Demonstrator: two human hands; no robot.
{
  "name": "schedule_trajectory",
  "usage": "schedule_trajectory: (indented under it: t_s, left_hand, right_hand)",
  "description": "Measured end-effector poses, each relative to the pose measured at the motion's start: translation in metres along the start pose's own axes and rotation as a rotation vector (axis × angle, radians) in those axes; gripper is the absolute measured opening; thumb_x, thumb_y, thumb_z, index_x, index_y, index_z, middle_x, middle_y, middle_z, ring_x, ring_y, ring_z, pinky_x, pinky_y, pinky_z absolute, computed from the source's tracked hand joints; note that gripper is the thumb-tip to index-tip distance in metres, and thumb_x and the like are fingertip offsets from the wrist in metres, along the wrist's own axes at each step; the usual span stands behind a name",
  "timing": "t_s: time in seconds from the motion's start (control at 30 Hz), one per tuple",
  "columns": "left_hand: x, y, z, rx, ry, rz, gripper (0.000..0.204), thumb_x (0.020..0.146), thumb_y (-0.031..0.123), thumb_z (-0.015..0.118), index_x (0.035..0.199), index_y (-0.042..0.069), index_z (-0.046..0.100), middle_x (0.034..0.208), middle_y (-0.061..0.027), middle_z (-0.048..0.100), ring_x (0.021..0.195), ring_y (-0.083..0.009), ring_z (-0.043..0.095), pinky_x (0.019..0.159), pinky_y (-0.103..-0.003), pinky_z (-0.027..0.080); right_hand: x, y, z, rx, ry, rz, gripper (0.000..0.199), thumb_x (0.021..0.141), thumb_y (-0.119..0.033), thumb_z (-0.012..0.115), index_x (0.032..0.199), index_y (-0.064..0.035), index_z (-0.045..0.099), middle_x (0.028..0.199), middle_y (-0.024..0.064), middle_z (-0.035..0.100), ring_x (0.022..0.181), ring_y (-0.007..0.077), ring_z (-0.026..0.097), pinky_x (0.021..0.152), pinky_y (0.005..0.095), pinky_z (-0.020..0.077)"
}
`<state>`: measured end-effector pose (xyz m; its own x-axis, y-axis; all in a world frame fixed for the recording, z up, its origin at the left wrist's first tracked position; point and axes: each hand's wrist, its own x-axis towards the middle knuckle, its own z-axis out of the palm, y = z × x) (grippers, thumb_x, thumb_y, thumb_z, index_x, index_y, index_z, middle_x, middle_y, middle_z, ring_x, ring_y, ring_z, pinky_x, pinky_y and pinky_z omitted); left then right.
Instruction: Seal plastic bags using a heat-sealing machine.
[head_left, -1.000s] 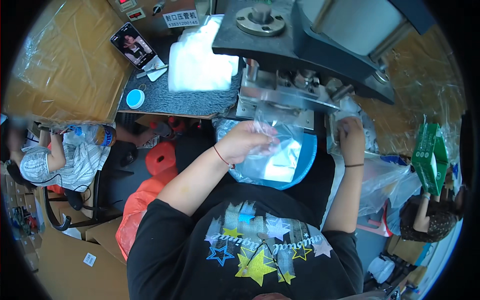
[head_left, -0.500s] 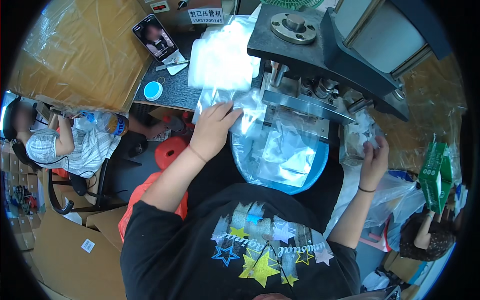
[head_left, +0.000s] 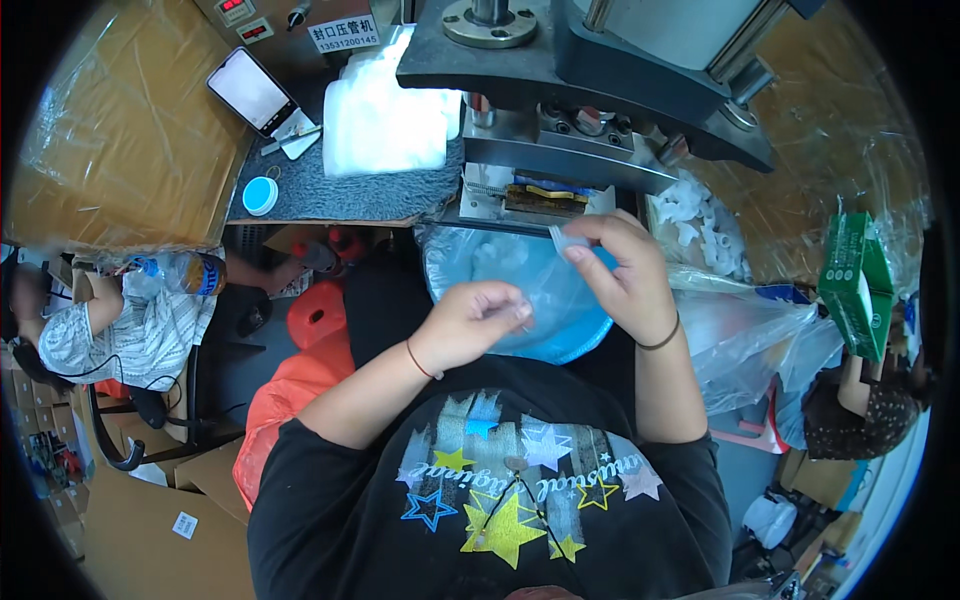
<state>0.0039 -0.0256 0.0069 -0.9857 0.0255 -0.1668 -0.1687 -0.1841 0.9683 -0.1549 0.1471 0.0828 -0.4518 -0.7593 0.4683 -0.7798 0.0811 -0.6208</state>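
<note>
My left hand (head_left: 472,320) and my right hand (head_left: 622,270) are raised close together over a blue basin (head_left: 560,330) on my lap. Between their fingertips they pinch a small clear plastic bag (head_left: 560,245), hard to make out against the basin's plastic lining. Just beyond the hands stands a grey press machine (head_left: 590,70), its jaw with a yellow strip (head_left: 545,195) right above the basin's far rim.
A stack of clear bags (head_left: 385,115) lies on the grey mat (head_left: 330,195) left of the machine, with a phone (head_left: 255,90) and a round blue lid (head_left: 260,195). White scraps (head_left: 700,225) pile at the right, beside a green box (head_left: 855,285). Other people sit at the left (head_left: 120,320) and right (head_left: 865,410).
My left hand came back from the bag stack at the left to the basin. My right hand swung in from the far right. Both now meet on one small bag.
</note>
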Motion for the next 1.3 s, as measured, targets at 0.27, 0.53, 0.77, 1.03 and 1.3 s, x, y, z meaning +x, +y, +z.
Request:
schedule_trajectory:
  t_s: [0.27,0.53,0.77,1.03,1.3]
  left_hand:
    - [0.007,-0.002,0.024,-0.386,-0.285,-0.274,0.029,0.103,0.019,0.056,0.125,-0.001,0.060,0.112,-0.0149,0.071,0.100,-0.0241,0.071,0.087,-0.033,0.057]
    - [0.051,0.014,-0.021,-0.418,-0.022,-0.165,0.030,0.094,0.012,0.067,0.120,-0.002,0.061,0.106,-0.0135,0.072,0.092,-0.0213,0.072,0.078,-0.033,0.061]
    - [0.065,0.003,-0.043,0.054,0.421,0.252,0.036,0.093,0.017,0.069,0.114,0.001,0.045,0.096,-0.0107,0.062,0.087,-0.0193,0.066,0.078,-0.033,0.055]
    - [0.026,0.022,-0.131,1.620,0.534,0.353,0.059,0.091,0.033,0.067,0.144,0.013,0.049,0.148,-0.0202,0.044,0.137,-0.0405,0.042,0.111,-0.055,0.033]
    - [-0.015,0.008,-0.075,0.382,0.443,0.279,0.016,0.098,0.009,0.061,0.108,-0.001,0.068,0.094,-0.0081,0.070,0.087,-0.0150,0.066,0.079,-0.027,0.052]
  right_hand:
    - [-0.015,0.010,-0.038,0.081,-0.230,0.191,0.024,0.101,-0.018,0.053,0.113,0.0003,0.063,0.105,0.0146,0.066,0.096,0.0305,0.064,0.084,0.0388,0.0495]
    - [-0.050,0.102,-0.069,-0.676,-0.081,0.518,0.033,0.084,-0.007,0.069,0.117,-0.0060,0.063,0.107,0.0177,0.065,0.099,0.0397,0.063,0.083,0.0447,0.0509]
    - [-0.062,0.116,-0.055,-0.620,0.138,0.423,0.029,0.082,-0.006,0.071,0.109,-0.0012,0.063,0.106,0.0197,0.065,0.097,0.0403,0.062,0.084,0.0435,0.0505]
    - [-0.064,0.105,-0.073,-0.438,0.271,0.405,0.012,0.092,-0.007,0.066,0.102,-0.0012,0.062,0.092,0.0134,0.064,0.084,0.0268,0.062,0.076,0.0334,0.0492]
    - [-0.060,0.039,-0.036,0.143,0.250,0.323,0.007,0.095,-0.004,0.061,0.102,-0.0033,0.059,0.086,0.0021,0.060,0.080,0.0104,0.056,0.075,0.0251,0.0469]
